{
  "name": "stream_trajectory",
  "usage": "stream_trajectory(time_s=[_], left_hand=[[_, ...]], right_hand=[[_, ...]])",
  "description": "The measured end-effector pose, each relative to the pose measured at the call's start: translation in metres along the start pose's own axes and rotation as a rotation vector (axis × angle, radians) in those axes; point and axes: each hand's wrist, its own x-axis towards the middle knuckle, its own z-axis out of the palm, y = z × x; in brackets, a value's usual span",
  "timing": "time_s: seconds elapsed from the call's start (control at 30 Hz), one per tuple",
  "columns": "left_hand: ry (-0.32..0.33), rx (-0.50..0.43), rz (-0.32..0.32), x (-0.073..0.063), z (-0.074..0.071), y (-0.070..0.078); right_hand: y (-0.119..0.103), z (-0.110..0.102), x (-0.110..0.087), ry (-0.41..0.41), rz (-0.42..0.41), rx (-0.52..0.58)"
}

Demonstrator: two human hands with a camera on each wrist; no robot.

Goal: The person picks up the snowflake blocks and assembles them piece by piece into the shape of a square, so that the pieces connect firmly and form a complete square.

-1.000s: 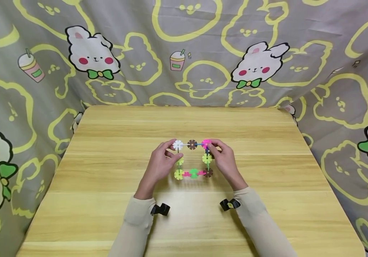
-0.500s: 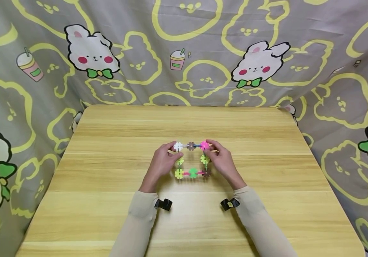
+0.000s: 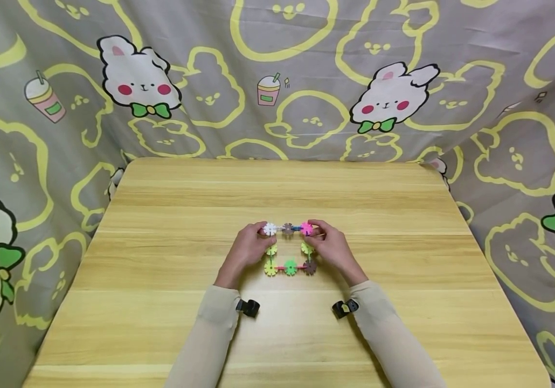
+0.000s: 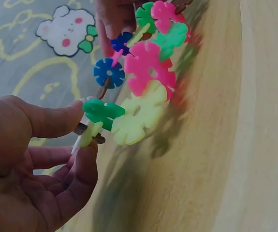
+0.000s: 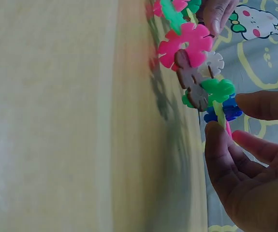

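Note:
Between my hands is a square ring of slotted plastic snowflake discs [image 3: 290,267], fitted into one another edge to edge. My left hand [image 3: 244,252] pinches its far left side by the white disc [image 3: 270,229]. At the far right, by the pink disc [image 3: 306,228], my right hand [image 3: 334,252] grips with thumb and fingers. The near side runs from a yellow disc [image 3: 271,268] to a brown disc [image 3: 309,267]. In the left wrist view a pale yellow disc [image 4: 139,113] hangs close to the tabletop; I cannot tell whether it touches. Fingers partly hide both side rows.
A light wood table [image 3: 161,215] lies under the ring. Behind it and along both sides hang grey curtains [image 3: 306,64] printed with cartoon animals. Small black wrist cameras [image 3: 248,308] sit on both sleeves.
Both hands have brought the snowflake-disc ring a little nearer to me. Its far side has come closer to its near side in the head view, and its right side has shifted slightly left.

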Motion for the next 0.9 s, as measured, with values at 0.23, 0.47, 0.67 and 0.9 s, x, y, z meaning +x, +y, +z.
stream_trajectory(time_s=[0.23, 0.47, 0.67, 0.9], left_hand=[[-0.011, 0.043, 0.009, 0.0, 0.002, -0.001], [-0.01, 0.064, 0.017, 0.0, 0.005, -0.004], [-0.009, 0.089, 0.03, -0.001, 0.007, -0.005], [-0.022, 0.082, 0.017, -0.003, 0.006, -0.006]], right_hand=[[0.005, 0.001, -0.001, 0.003, 0.039, -0.008], [0.011, 0.002, -0.002, -0.017, 0.048, -0.029], [0.011, 0.002, -0.003, -0.029, 0.057, -0.06], [0.013, 0.003, -0.003, -0.039, 0.064, -0.065]])
